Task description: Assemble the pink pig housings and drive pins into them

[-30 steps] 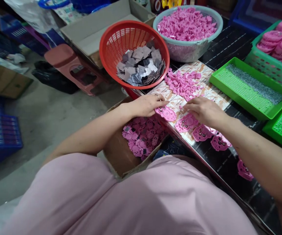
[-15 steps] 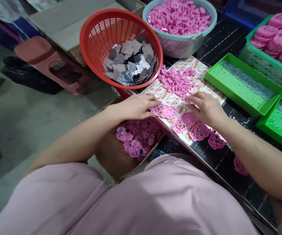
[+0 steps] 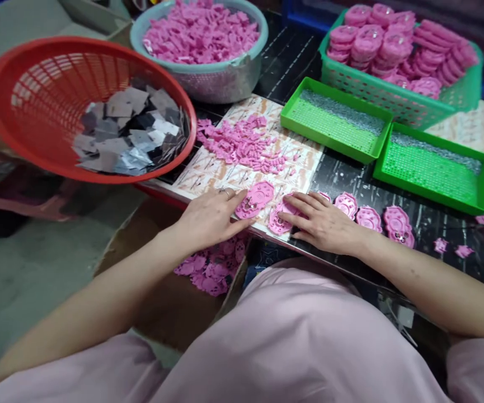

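Observation:
My left hand (image 3: 210, 219), wearing a ring, is at the table's front edge. Its thumb and forefinger hold the left end of a pink plastic casing (image 3: 262, 196) with small shiny metal bits at its lower end. To the right, my right hand (image 3: 323, 223) lies palm down with fingers spread over a second pink casing (image 3: 278, 219), partly covering it. Past that hand, more pink casings (image 3: 369, 219) lie in a row along the table edge. Beyond my hands is a loose pile of small pink plastic parts (image 3: 242, 143) on a patterned sheet (image 3: 304, 159).
A red basket (image 3: 10, 134) of thin grey metal plates tilts at left. Behind stands a pale blue basket (image 3: 242, 70) of pink parts. Green trays (image 3: 338, 148) with tiny metal pieces and a teal basket (image 3: 430, 115) of stacked casings stand at right. Below is a cardboard box (image 3: 136, 268).
The view has swung to the right. My right hand has moved from beside the loose pink parts down onto a casing near the edge. My left hand stays at its casing.

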The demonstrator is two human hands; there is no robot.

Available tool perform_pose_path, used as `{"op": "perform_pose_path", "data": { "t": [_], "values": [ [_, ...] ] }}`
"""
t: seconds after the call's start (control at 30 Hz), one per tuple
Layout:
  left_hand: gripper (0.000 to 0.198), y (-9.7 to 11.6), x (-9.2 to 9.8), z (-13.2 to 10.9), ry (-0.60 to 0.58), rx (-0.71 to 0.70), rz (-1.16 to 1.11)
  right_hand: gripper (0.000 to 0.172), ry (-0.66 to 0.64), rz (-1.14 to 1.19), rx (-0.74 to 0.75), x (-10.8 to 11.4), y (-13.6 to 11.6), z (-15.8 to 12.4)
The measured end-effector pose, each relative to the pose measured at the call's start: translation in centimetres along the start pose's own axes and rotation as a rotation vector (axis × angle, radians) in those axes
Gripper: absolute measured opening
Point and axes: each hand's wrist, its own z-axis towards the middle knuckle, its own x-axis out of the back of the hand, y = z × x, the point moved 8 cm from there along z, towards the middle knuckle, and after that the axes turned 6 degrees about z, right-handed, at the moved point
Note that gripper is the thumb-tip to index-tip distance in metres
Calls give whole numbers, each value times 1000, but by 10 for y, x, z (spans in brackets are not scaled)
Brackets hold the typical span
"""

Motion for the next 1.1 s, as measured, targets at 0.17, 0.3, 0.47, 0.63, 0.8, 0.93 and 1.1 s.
{"op": "perform_pose_path", "data": {
  "t": [0.17,0.3,0.47,0.63,0.8,0.93,1.1],
  "values": [
    [66,28,5,7,37,-49,-14,48,55,13,-3,5,2,-26],
    [70,43,10,12,12,-72,-41,50,216,-25,-124,26,20,-68],
    [66,39,17,16,60,-17,-21,54,320,-104,-448,32,62,-143],
    [68,55,27,22,380,-198,-102,60,249,-188,-563,11,68,-170],
    [78,101,17,33,410,-465,-138,62,214,-216,-522,5,62,-155],
    [72,117,14,46,271,-469,-109,58,191,-212,-462,1,60,-149],
    [61,126,19,51,218,-489,-129,56,193,-186,-447,-2,59,-160]
  ]
}}
